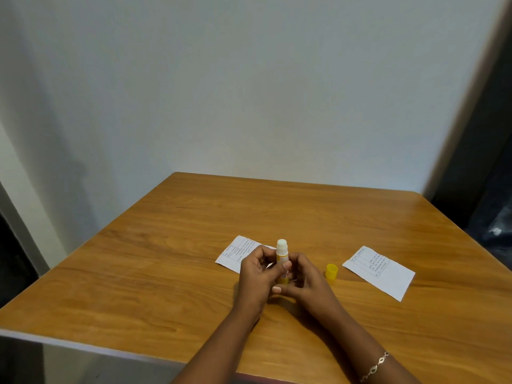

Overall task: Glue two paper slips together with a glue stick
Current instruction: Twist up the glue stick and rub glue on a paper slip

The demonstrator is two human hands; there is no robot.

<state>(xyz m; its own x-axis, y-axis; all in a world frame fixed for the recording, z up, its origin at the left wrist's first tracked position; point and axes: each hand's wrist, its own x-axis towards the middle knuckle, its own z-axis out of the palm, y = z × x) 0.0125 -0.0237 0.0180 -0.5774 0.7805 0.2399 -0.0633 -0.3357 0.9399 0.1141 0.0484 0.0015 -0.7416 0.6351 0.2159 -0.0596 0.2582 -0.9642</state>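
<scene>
An uncapped glue stick (282,252) stands upright between both hands, its white glue tip showing at the top and its yellow base low between the fingers. My left hand (256,275) grips its body from the left. My right hand (304,278) holds its lower end from the right. The yellow cap (331,271) stands on the table just right of my right hand. One printed paper slip (235,252) lies flat behind my left hand, partly hidden. A second slip (381,271) lies flat to the right of the cap.
The wooden table (166,273) stands against a pale wall. Its left edge runs diagonally and its near-left corner drops off. A dark area lies beyond the table's right side. A bracelet (375,367) is on my right wrist.
</scene>
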